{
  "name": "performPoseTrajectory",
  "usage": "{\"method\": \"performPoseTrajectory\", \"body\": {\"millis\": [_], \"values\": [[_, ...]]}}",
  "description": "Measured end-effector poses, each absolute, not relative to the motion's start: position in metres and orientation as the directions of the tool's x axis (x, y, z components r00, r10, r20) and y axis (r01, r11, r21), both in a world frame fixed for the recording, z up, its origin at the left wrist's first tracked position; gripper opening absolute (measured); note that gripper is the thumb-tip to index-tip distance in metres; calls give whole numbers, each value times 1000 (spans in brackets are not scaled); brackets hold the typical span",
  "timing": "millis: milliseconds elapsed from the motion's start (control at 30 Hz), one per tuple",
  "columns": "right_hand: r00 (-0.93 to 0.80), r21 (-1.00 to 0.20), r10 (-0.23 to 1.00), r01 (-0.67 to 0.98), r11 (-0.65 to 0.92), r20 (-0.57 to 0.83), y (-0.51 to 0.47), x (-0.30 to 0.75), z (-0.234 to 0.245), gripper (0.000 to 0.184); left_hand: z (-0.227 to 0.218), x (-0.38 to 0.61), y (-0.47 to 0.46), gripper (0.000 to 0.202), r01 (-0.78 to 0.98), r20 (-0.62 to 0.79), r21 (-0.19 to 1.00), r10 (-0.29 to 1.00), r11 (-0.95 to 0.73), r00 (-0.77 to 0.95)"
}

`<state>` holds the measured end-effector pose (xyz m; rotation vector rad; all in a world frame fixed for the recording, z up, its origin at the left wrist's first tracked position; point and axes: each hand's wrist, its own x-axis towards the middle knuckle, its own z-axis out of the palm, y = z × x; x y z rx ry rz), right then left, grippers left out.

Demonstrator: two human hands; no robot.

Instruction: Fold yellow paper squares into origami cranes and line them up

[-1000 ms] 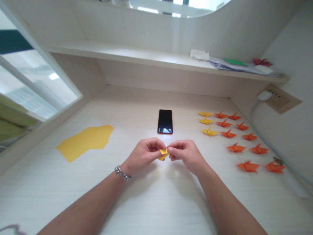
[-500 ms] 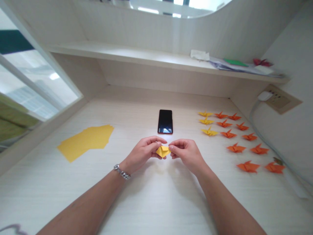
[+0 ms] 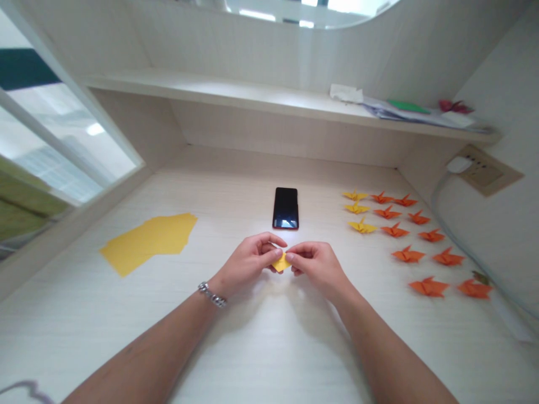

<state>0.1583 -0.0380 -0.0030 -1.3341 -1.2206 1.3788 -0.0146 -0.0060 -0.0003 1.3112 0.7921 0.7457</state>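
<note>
A small folded piece of yellow paper (image 3: 282,263) is pinched between both hands, above the middle of the pale desk (image 3: 269,348). My left hand (image 3: 255,255) grips its left side, thumb on the front and fingers behind. From the right, my right hand (image 3: 315,260) is closed on the other side, its thumb pressing on the paper close to the left thumb. The thumbs and fingers cover much of the paper, so its full shape is hidden. A black phone (image 3: 286,207) lies just beyond the hands.
Spread yellow paper sheets (image 3: 147,241) lie at the left. Rows of yellow paper cranes (image 3: 362,226) and orange paper cranes (image 3: 407,255) stand at the right. A cable runs from a plug (image 3: 458,164) along the right wall. Papers rest on the shelf (image 3: 252,95) above.
My right thumb has moved left across the folded paper, nearer the left thumb, and less of the paper shows. The view has shifted very slightly.
</note>
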Motion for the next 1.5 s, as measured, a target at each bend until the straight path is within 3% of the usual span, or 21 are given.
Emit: {"method": "performPoseTrajectory", "body": {"millis": [400,633,833,1200,1500], "values": [[-28,-985,985,32,-171,-171,-39,157,-6,19,5,-12,-8,24,-25,-105,990,855,137,508],[24,-979,981,-77,-189,-191,-38,158,-6,21,5,-14,-8,40,-43,-48,995,837,85,545],[24,-963,974,-158,-218,-225,-37,156,-3,24,6,-13,-9,25,10,-39,999,862,39,506],[1,-957,967,-143,-251,-254,-38,155,-3,26,7,-17,-6,32,62,-138,990,843,124,520],[2,-980,984,-92,-177,-178,-37,156,-9,27,8,-16,-6,17,47,-65,998,855,47,514]]}}
